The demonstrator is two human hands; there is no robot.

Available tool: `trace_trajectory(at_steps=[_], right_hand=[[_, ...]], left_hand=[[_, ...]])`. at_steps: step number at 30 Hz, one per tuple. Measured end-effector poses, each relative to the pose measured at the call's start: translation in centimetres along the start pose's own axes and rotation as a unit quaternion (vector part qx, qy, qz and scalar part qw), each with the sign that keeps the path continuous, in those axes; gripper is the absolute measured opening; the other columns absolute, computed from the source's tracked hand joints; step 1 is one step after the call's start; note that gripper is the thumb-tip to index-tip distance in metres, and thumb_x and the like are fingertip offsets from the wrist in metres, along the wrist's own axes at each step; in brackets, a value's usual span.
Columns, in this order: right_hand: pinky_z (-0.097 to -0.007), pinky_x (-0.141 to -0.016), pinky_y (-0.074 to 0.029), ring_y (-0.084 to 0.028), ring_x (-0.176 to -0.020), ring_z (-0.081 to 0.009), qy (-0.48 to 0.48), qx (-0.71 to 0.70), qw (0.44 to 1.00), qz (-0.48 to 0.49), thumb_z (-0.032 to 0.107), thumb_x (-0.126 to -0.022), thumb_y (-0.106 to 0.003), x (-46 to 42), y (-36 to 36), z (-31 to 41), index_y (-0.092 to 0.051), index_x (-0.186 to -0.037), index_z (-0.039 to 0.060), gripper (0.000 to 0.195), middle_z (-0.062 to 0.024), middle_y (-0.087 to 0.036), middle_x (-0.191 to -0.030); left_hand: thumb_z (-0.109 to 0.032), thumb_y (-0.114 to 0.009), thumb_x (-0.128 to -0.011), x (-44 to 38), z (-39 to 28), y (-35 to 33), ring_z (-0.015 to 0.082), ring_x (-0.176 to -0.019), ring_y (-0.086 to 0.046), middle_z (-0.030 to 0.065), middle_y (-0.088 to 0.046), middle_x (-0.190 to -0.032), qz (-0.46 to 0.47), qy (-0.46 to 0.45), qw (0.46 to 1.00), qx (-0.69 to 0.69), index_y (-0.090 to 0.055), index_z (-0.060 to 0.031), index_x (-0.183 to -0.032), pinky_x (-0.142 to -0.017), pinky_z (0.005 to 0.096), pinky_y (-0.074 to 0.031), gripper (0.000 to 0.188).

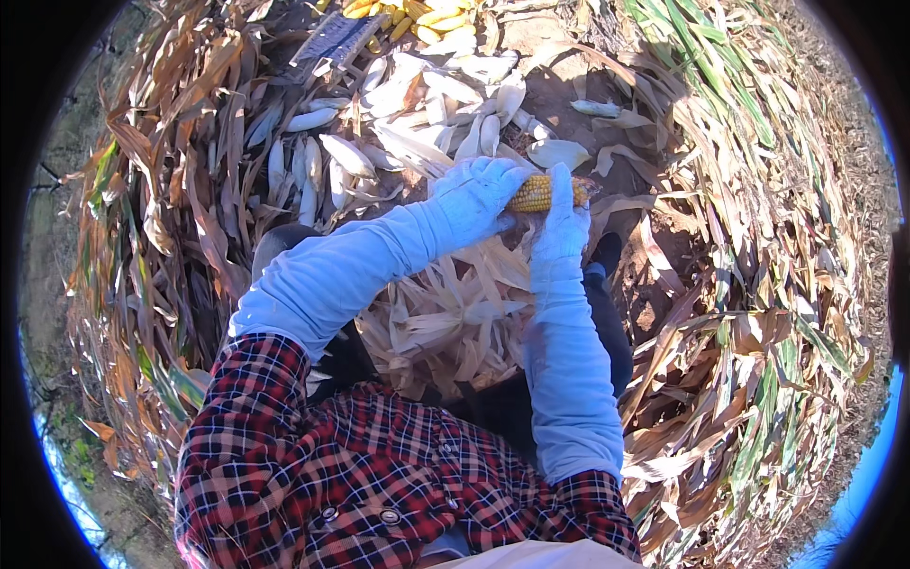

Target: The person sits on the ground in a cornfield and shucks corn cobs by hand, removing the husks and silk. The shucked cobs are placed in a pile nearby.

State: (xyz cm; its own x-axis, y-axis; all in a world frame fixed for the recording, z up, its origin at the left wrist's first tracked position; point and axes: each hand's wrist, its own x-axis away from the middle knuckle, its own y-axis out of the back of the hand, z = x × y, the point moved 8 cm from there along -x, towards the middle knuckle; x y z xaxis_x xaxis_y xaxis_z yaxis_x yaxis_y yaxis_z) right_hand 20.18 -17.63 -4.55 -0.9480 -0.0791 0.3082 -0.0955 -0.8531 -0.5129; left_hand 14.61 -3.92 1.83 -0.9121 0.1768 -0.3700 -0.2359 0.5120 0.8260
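Note:
A bare yellow corn cob (pixel 532 195) is held crosswise in front of me between both gloved hands. My left hand (pixel 478 195), in a whitish glove with a long sleeve cover, wraps the cob's left end and hides it. Around the right part closes my right hand (pixel 561 217), one finger laid over the kernels; the cob's darker tip sticks out beyond it. Loose dry husks (pixel 462 306) lie on the ground between my legs, beneath the hands. Just past the hands are several ears still in pale husks (pixel 348 156).
Peeled yellow cobs (pixel 426 16) are heaped at the far top, beside a dark, flat, woven-looking object (pixel 335 37). Dry corn stalks (pixel 170 213) bank up on my left. More stalks, partly green (pixel 768 341), line the right side. Bare soil (pixel 590 82) shows between.

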Motion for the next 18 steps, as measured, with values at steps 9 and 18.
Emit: trace_trajectory(at_steps=[9,18], right_hand=[[-0.0327,-0.093,-0.057,-0.067,-0.106,-0.0159,-0.018,0.014,0.985,0.17,0.011,-0.099,-0.072,0.8,-2.0,0.0,-0.062,-0.135,0.0031,0.038,-0.0064,-0.07,-0.118],[-0.0343,-0.088,-0.059,-0.071,-0.096,-0.02,-0.013,-0.124,0.984,0.131,0.017,-0.104,-0.064,-0.5,-0.5,-0.2,-0.066,-0.112,0.005,0.014,-0.0087,-0.072,-0.105]], left_hand=[[-0.036,-0.084,-0.08,-0.1,4.1,-0.6,0.0334,-0.109,-0.071,0.0178,-0.072,-0.118,0.119,0.182,0.948,0.233,-0.056,-0.0105,-0.137,-0.097,0.0436,-0.055,0.068],[-0.008,-0.073,-0.092,1.5,8.7,-3.8,0.0192,-0.105,-0.069,0.0089,-0.071,-0.118,-0.055,0.336,0.722,0.602,-0.061,-0.0001,-0.131,-0.098,0.0352,-0.056,0.042]])
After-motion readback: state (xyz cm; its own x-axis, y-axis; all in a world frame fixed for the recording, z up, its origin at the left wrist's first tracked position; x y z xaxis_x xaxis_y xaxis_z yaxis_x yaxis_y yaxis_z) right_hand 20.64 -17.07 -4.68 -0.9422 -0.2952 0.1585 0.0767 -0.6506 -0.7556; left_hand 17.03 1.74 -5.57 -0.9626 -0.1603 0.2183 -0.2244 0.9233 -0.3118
